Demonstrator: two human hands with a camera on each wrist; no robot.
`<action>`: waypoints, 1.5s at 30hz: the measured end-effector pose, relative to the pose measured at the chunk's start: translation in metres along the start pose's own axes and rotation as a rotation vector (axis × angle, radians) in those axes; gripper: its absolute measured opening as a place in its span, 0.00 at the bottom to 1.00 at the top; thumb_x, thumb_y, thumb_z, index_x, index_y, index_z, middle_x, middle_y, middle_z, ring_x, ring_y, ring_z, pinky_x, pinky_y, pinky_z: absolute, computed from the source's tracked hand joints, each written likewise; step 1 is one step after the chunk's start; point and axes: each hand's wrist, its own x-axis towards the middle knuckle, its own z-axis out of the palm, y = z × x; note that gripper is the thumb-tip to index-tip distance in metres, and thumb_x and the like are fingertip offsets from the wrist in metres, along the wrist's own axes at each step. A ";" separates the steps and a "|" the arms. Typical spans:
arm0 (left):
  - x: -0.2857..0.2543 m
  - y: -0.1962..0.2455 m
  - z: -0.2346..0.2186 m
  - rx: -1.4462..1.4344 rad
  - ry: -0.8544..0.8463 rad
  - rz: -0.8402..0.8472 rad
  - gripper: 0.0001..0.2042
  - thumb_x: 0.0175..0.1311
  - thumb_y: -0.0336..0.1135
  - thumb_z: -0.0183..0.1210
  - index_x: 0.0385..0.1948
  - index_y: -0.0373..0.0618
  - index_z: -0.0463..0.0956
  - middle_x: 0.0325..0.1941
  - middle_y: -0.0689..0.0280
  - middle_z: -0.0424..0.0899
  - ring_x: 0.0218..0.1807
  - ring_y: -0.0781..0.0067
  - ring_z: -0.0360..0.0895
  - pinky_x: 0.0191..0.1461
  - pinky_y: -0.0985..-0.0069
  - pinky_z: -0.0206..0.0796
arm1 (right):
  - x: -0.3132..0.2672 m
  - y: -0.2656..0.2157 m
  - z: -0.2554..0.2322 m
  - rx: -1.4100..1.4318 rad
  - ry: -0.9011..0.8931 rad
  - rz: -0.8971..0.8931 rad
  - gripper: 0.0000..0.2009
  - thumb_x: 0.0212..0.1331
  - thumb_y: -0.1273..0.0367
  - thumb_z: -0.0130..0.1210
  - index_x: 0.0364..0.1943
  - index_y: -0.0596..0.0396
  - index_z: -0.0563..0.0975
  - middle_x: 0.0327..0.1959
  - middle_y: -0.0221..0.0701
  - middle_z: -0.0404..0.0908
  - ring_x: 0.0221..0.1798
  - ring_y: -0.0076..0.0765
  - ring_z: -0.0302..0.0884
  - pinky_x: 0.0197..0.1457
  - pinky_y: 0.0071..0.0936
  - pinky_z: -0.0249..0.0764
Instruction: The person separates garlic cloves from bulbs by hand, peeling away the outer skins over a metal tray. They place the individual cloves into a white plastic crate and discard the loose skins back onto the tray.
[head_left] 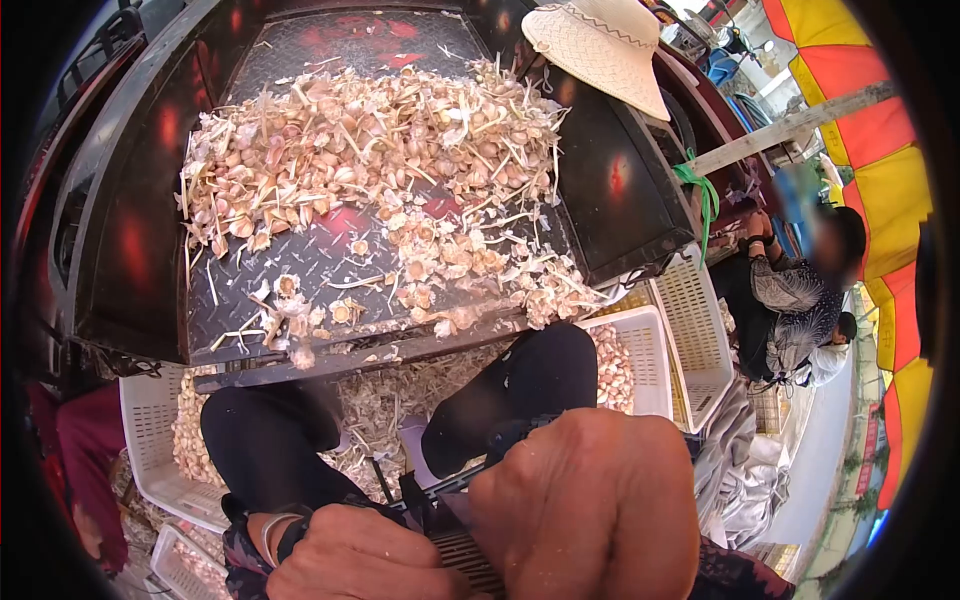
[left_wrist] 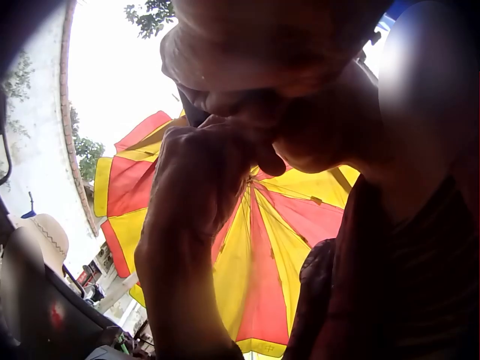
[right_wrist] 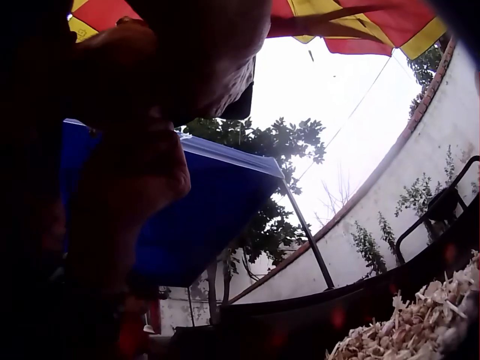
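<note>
Both hands are raised close together, near the head camera and low in its view, showing their backs. The left hand (head_left: 355, 555), with a pale bangle (head_left: 268, 535) and a dark band at its wrist, is at lower middle. Larger and nearer the camera, the right hand (head_left: 600, 505) is beside it. In the left wrist view the left hand (left_wrist: 247, 56) fills the top, and the right hand (left_wrist: 199, 169) meets it from below with bent fingers. Dark shadow covers both hands in the right wrist view. I cannot tell what the fingers hold.
Ahead, a dark metal cart bed (head_left: 400, 45) bears a heap of garlic cloves and husks (head_left: 370, 140). White crates (head_left: 150, 440) with garlic flank the knees. A straw hat (head_left: 600, 50) hangs on the cart's side. Another person (head_left: 800, 290) sits at right, by a red-yellow umbrella (head_left: 860, 120).
</note>
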 end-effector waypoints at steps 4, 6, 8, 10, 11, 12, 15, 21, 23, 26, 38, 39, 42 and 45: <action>0.000 0.003 0.002 0.100 -0.081 -0.126 0.09 0.52 0.25 0.64 0.36 0.35 0.81 0.26 0.58 0.81 0.17 0.72 0.74 0.15 0.78 0.52 | -0.013 0.008 0.027 -0.173 0.397 -0.238 0.06 0.56 0.81 0.59 0.24 0.73 0.79 0.21 0.51 0.78 0.11 0.29 0.70 0.12 0.19 0.63; -0.007 -0.006 0.002 0.108 -0.090 -0.135 0.10 0.51 0.23 0.64 0.37 0.33 0.81 0.25 0.57 0.82 0.16 0.72 0.75 0.15 0.78 0.56 | -0.012 -0.035 0.010 -0.283 0.197 0.198 0.09 0.59 0.79 0.55 0.21 0.67 0.77 0.18 0.54 0.75 0.09 0.32 0.67 0.09 0.24 0.61; -0.006 -0.011 -0.002 0.119 -0.144 -0.247 0.11 0.55 0.23 0.61 0.40 0.30 0.81 0.28 0.55 0.84 0.18 0.71 0.77 0.17 0.76 0.63 | -0.030 -0.046 0.010 -0.434 0.291 0.223 0.03 0.52 0.80 0.62 0.26 0.68 0.79 0.22 0.48 0.79 0.16 0.34 0.75 0.16 0.23 0.68; -0.007 -0.021 0.000 0.196 -0.111 -0.430 0.16 0.56 0.25 0.63 0.47 0.32 0.80 0.28 0.56 0.84 0.21 0.67 0.79 0.23 0.75 0.70 | -0.049 -0.055 0.021 -0.534 0.658 0.348 0.08 0.48 0.82 0.67 0.33 0.66 0.81 0.29 0.40 0.84 0.22 0.30 0.82 0.20 0.18 0.72; -0.012 -0.027 0.003 0.409 -0.022 -0.579 0.20 0.53 0.24 0.67 0.50 0.35 0.79 0.28 0.59 0.85 0.22 0.70 0.80 0.27 0.78 0.71 | -0.059 -0.059 0.031 -0.478 0.934 0.443 0.07 0.51 0.82 0.65 0.34 0.63 0.80 0.31 0.38 0.85 0.22 0.24 0.81 0.18 0.15 0.70; -0.020 -0.033 0.008 0.367 0.157 -0.830 0.18 0.56 0.23 0.65 0.50 0.36 0.79 0.26 0.60 0.84 0.25 0.76 0.80 0.30 0.81 0.71 | -0.067 -0.067 0.028 -0.495 1.083 0.557 0.08 0.53 0.81 0.64 0.36 0.62 0.78 0.28 0.37 0.84 0.19 0.24 0.80 0.14 0.13 0.65; -0.038 -0.062 0.000 0.210 0.399 -1.083 0.12 0.63 0.26 0.61 0.48 0.40 0.80 0.25 0.73 0.80 0.21 0.90 0.68 0.24 0.88 0.58 | -0.088 -0.079 0.023 -0.557 1.211 0.574 0.07 0.56 0.79 0.62 0.37 0.61 0.78 0.26 0.37 0.83 0.16 0.24 0.79 0.11 0.11 0.58; -0.090 -0.107 -0.064 0.406 0.512 -1.127 0.10 0.64 0.30 0.59 0.45 0.39 0.81 0.25 0.72 0.79 0.22 0.89 0.69 0.25 0.88 0.59 | -0.157 -0.124 0.018 -0.849 1.372 0.455 0.05 0.59 0.77 0.59 0.38 0.61 0.77 0.25 0.37 0.83 0.15 0.24 0.79 0.09 0.11 0.59; -0.105 -0.111 -0.091 0.503 0.484 -1.157 0.10 0.64 0.30 0.59 0.44 0.37 0.81 0.26 0.71 0.80 0.23 0.87 0.70 0.26 0.87 0.62 | -0.224 -0.160 0.008 -1.070 1.515 0.602 0.08 0.59 0.74 0.61 0.40 0.62 0.78 0.27 0.37 0.84 0.21 0.28 0.82 0.15 0.16 0.67; -0.127 -0.118 -0.119 0.665 0.419 -1.175 0.11 0.59 0.30 0.59 0.40 0.34 0.81 0.29 0.65 0.83 0.27 0.77 0.75 0.33 0.77 0.69 | -0.346 -0.208 0.023 -2.063 0.865 1.766 0.19 0.54 0.66 0.67 0.48 0.63 0.79 0.36 0.38 0.86 0.39 0.40 0.85 0.41 0.34 0.80; -0.129 -0.122 -0.128 0.806 -0.024 -1.230 0.12 0.57 0.30 0.62 0.40 0.32 0.80 0.30 0.59 0.85 0.30 0.74 0.79 0.34 0.76 0.70 | -0.154 -0.006 -0.238 -1.337 0.872 0.934 0.13 0.67 0.66 0.54 0.46 0.61 0.80 0.30 0.29 0.85 0.29 0.19 0.82 0.21 0.14 0.68; -0.129 -0.121 -0.128 0.768 0.020 -1.245 0.12 0.57 0.30 0.61 0.40 0.31 0.80 0.30 0.59 0.85 0.29 0.76 0.78 0.34 0.76 0.70 | -0.142 0.010 -0.252 -1.337 0.921 0.970 0.13 0.64 0.64 0.57 0.41 0.62 0.81 0.27 0.30 0.84 0.28 0.19 0.82 0.21 0.19 0.69; -0.126 -0.120 -0.129 0.753 0.052 -1.259 0.12 0.58 0.30 0.61 0.40 0.31 0.80 0.29 0.60 0.84 0.28 0.79 0.76 0.31 0.78 0.68 | -0.132 0.047 -0.293 -1.565 0.813 1.136 0.14 0.61 0.62 0.59 0.35 0.63 0.81 0.23 0.37 0.82 0.26 0.33 0.82 0.25 0.30 0.72; -0.125 -0.119 -0.133 0.729 0.075 -1.251 0.12 0.59 0.30 0.61 0.40 0.31 0.80 0.28 0.62 0.84 0.27 0.80 0.74 0.30 0.78 0.67 | -0.138 0.071 -0.301 -1.981 0.593 0.924 0.14 0.54 0.61 0.63 0.28 0.61 0.81 0.23 0.45 0.81 0.29 0.52 0.81 0.36 0.43 0.75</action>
